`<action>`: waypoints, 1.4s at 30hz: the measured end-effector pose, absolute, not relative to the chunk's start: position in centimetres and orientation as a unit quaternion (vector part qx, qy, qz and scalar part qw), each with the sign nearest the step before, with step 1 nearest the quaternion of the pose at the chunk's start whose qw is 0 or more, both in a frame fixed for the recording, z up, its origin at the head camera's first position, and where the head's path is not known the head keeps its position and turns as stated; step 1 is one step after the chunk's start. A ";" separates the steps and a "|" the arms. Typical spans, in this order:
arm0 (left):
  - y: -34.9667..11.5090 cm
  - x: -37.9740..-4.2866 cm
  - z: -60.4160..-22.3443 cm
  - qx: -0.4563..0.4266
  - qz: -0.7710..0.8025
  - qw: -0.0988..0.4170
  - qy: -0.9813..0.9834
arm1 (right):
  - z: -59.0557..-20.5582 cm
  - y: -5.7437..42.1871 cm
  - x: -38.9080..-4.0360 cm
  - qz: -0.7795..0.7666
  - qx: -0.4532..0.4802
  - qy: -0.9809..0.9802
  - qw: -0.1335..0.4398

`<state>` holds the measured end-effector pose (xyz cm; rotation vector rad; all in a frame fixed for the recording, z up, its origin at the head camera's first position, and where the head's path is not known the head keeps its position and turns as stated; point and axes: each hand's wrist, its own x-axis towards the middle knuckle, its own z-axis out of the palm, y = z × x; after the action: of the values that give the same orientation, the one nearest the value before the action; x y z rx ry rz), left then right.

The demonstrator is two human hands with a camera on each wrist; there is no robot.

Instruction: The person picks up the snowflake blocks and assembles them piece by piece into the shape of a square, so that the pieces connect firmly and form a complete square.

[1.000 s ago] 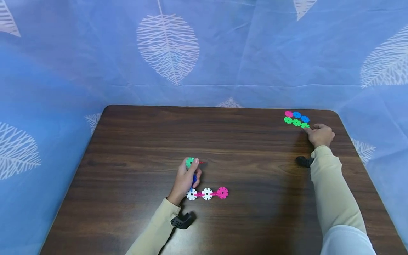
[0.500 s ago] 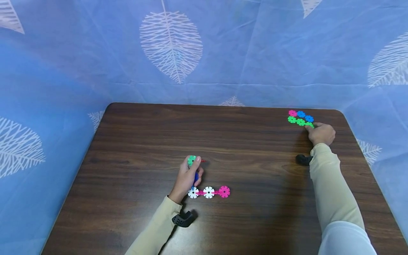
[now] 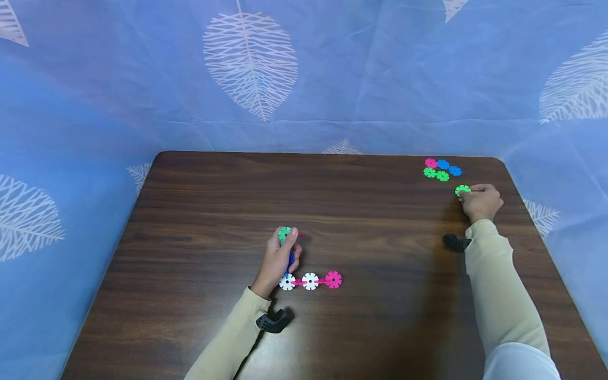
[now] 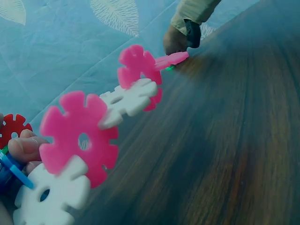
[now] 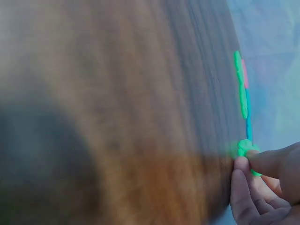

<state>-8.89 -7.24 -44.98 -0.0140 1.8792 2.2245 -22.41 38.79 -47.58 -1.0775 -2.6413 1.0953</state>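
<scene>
My left hand grips one end of a chain of interlocking snowflake discs. A green disc shows by its thumb, and a blue disc is partly hidden by the fingers. From there the white disc and the pink disc stretch right, with pink discs set edgewise between. The left wrist view also shows a red disc beyond the fingers. Over at the far right, my right hand pinches a single bright green disc between thumb and fingers.
Several loose discs lie in two short rows near the table's back right corner: a pink disc, blue discs and green discs. The brown table backs onto a blue leaf-print cloth.
My right hand has taken the nearest green disc from the row and drawn it slightly toward me, apart from the others. The left hand keeps its grip on the chain, barely moving.
</scene>
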 end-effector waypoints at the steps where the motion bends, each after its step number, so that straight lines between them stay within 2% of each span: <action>1: -7.2 -8.9 -44.9 -0.004 0.760 0.114 0.640 | -47.6 38.6 -22.2 0.371 -0.348 -0.860 0.044; 7: -7.2 -8.9 -44.9 -0.004 0.757 0.112 0.643 | -47.8 36.4 -19.7 0.407 -0.271 -0.871 0.046; 13: -7.2 -9.0 -45.1 -0.001 0.757 0.110 0.645 | -47.8 31.6 -16.8 0.417 -0.163 -0.893 0.045; 17: -7.2 -8.9 -45.2 0.000 0.760 0.107 0.641 | -47.3 27.5 -15.5 0.542 -0.060 -0.838 -0.002; 21: -7.2 -8.8 -45.3 -0.002 0.759 0.109 0.642 | -46.3 23.4 -14.3 0.600 0.000 -0.798 -0.062; 30: -6.9 -8.7 -45.3 0.005 0.759 0.104 0.643 | -44.9 16.3 -13.0 0.625 0.056 -0.768 -0.124; 42: -6.7 -8.6 -45.2 0.005 0.759 0.113 0.641 | -44.2 12.9 -12.2 0.667 0.092 -0.721 -0.163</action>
<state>-8.62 -6.67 -45.18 0.0134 1.8804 2.2277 -12.19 12.88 -44.24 0.3235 -2.5364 2.3440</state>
